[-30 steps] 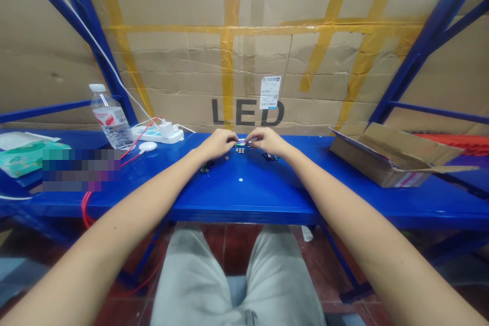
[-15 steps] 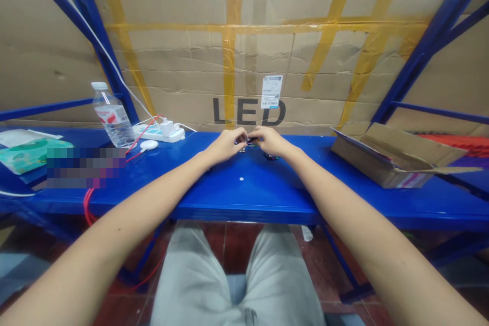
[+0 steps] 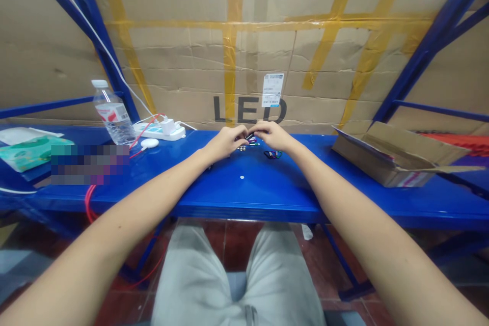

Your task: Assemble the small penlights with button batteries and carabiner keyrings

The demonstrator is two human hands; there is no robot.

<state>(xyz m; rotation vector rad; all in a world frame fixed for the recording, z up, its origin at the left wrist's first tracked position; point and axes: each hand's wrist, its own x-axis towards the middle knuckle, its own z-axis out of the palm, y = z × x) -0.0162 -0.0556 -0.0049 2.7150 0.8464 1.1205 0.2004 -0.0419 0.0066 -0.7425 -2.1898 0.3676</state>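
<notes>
My left hand (image 3: 231,140) and my right hand (image 3: 271,134) meet over the far middle of the blue table (image 3: 263,193). Both are closed at the fingertips around a small dark slim piece (image 3: 249,137), whose kind is too small to make out. Just beneath the fingers lie several thin coloured pieces (image 3: 254,141), partly hidden. Several small shiny metal bits (image 3: 242,148) rest by my left fingertips. Coloured loops that look like carabiners (image 3: 272,154) lie on the table below my right hand.
An open cardboard box (image 3: 382,163) stands on the right, with red material (image 3: 458,143) behind it. To the left are a water bottle (image 3: 113,117), a white power strip (image 3: 168,134), a red cable (image 3: 89,201) and a green packet (image 3: 34,152). A large cardboard panel (image 3: 191,61) closes off the back.
My right hand has lifted slightly, uncovering the carabiner-like loops and more of the thin coloured pieces. The dark slim piece now shows between my fingertips.
</notes>
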